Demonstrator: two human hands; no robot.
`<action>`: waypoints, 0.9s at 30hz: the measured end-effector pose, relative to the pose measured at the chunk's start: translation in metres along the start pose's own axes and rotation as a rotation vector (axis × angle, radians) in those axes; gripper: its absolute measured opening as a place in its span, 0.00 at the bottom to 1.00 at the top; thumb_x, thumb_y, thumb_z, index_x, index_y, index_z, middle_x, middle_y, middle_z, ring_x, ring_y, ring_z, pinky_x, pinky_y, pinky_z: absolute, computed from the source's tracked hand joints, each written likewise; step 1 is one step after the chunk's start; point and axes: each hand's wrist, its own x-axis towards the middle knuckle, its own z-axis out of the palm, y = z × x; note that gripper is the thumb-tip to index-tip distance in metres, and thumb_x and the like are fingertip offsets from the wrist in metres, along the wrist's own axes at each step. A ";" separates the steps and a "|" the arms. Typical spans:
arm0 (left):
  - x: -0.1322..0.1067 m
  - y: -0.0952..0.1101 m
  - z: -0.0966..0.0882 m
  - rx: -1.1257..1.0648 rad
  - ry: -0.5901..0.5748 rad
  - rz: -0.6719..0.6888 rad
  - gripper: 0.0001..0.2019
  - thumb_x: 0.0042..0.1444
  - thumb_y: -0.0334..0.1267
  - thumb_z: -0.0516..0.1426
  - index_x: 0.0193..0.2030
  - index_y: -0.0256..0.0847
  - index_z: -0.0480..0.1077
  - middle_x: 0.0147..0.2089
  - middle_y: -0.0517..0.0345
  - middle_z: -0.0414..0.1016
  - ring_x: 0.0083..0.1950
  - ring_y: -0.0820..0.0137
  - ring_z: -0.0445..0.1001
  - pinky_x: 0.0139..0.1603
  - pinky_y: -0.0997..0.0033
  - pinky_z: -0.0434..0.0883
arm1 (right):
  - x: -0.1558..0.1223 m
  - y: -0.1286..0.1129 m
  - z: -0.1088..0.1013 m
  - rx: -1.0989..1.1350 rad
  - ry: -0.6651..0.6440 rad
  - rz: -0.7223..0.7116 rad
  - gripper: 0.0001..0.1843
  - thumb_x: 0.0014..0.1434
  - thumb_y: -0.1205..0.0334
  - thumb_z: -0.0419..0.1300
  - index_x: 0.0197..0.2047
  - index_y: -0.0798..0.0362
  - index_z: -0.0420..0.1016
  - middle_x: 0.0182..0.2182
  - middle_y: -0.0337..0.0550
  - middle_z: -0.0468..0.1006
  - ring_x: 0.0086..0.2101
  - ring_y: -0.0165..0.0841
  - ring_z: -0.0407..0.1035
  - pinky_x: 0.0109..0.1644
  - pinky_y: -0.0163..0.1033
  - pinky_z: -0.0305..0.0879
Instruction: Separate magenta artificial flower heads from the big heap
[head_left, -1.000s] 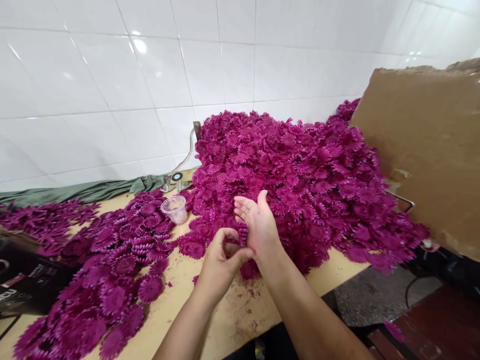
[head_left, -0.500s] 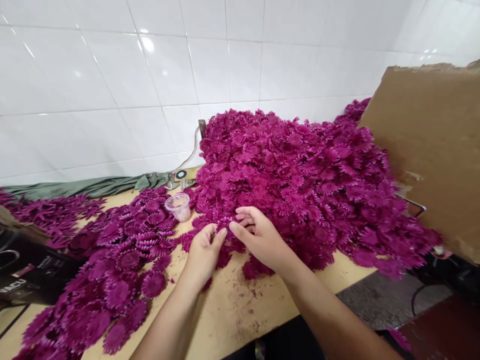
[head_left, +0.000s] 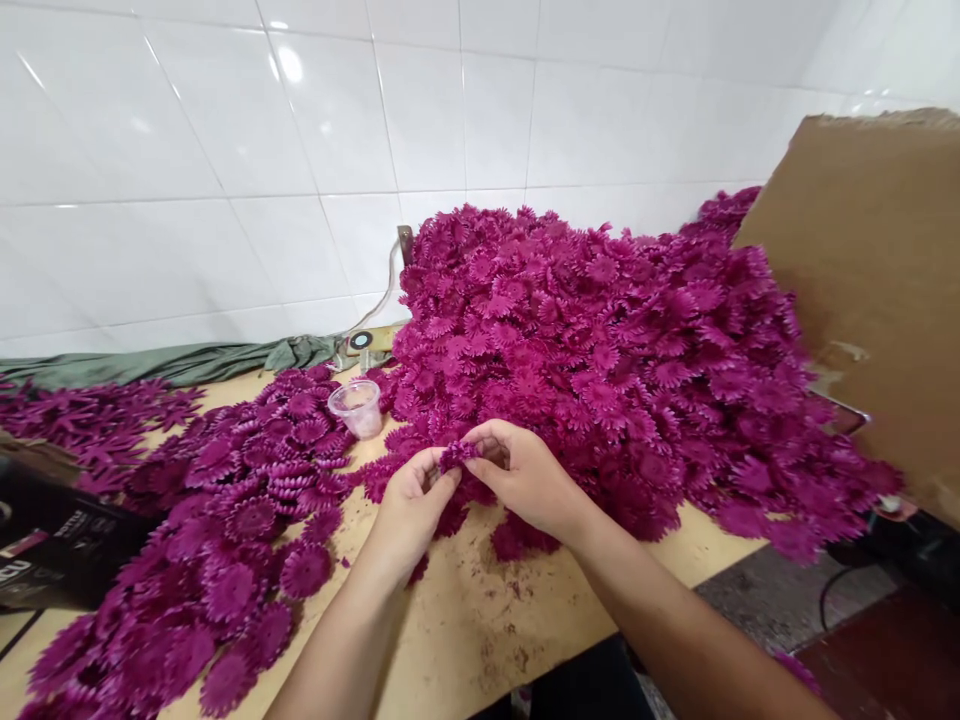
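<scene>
Compared with a second ago, the right hand point(head_left: 525, 478) has curled in from a spread palm to meet the left hand point(head_left: 411, 500), and the thumbs and fingers of both now pinch a ruffled purple flower piece point(head_left: 459, 456) between them. It is held over the tan table point(head_left: 450, 630), at the near edge of a large purple heap point(head_left: 570, 330), its long axis running left to right; which way its face points cannot be told.

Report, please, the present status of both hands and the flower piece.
Left hand, right hand: pinching one magenta flower piece. Large flower heap close behind. Clear plastic cup beyond left hand.
</scene>
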 end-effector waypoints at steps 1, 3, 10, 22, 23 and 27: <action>-0.001 0.001 0.000 -0.012 0.014 0.003 0.11 0.38 0.39 0.62 0.30 0.38 0.71 0.29 0.59 0.75 0.34 0.70 0.72 0.41 0.72 0.66 | -0.001 0.000 0.001 -0.029 0.012 -0.029 0.10 0.49 0.74 0.55 0.36 0.55 0.67 0.30 0.40 0.73 0.33 0.29 0.68 0.42 0.39 0.65; -0.001 0.002 0.001 -0.044 0.021 0.000 0.11 0.39 0.40 0.62 0.30 0.38 0.71 0.29 0.59 0.76 0.35 0.69 0.72 0.40 0.72 0.66 | -0.002 0.000 0.003 -0.086 0.028 -0.074 0.11 0.48 0.74 0.56 0.37 0.55 0.67 0.32 0.41 0.73 0.33 0.30 0.68 0.42 0.39 0.65; 0.001 -0.001 -0.003 0.059 0.070 0.030 0.11 0.38 0.44 0.62 0.23 0.38 0.69 0.21 0.63 0.69 0.26 0.74 0.66 0.30 0.76 0.64 | -0.006 -0.005 0.002 -0.170 -0.040 -0.122 0.15 0.47 0.74 0.58 0.40 0.54 0.65 0.35 0.42 0.71 0.36 0.31 0.67 0.42 0.40 0.65; -0.003 -0.004 -0.003 -0.058 0.160 -0.026 0.18 0.37 0.52 0.62 0.25 0.37 0.69 0.23 0.63 0.70 0.28 0.72 0.67 0.32 0.74 0.65 | -0.004 -0.010 0.009 -0.497 0.010 -0.246 0.07 0.50 0.72 0.56 0.33 0.52 0.70 0.32 0.40 0.72 0.33 0.30 0.66 0.40 0.36 0.61; -0.004 -0.004 -0.003 -0.051 0.140 -0.029 0.16 0.37 0.49 0.62 0.25 0.38 0.69 0.24 0.63 0.70 0.29 0.72 0.67 0.33 0.73 0.65 | -0.002 -0.008 0.009 -0.543 0.024 -0.255 0.07 0.52 0.72 0.55 0.33 0.53 0.70 0.32 0.41 0.72 0.33 0.30 0.66 0.40 0.36 0.61; -0.004 -0.001 -0.003 -0.005 0.030 -0.022 0.11 0.38 0.43 0.62 0.25 0.38 0.68 0.23 0.64 0.68 0.26 0.74 0.65 0.31 0.75 0.64 | 0.003 -0.006 0.008 -0.593 0.107 -0.268 0.08 0.55 0.69 0.51 0.28 0.53 0.70 0.25 0.38 0.72 0.28 0.29 0.65 0.34 0.34 0.58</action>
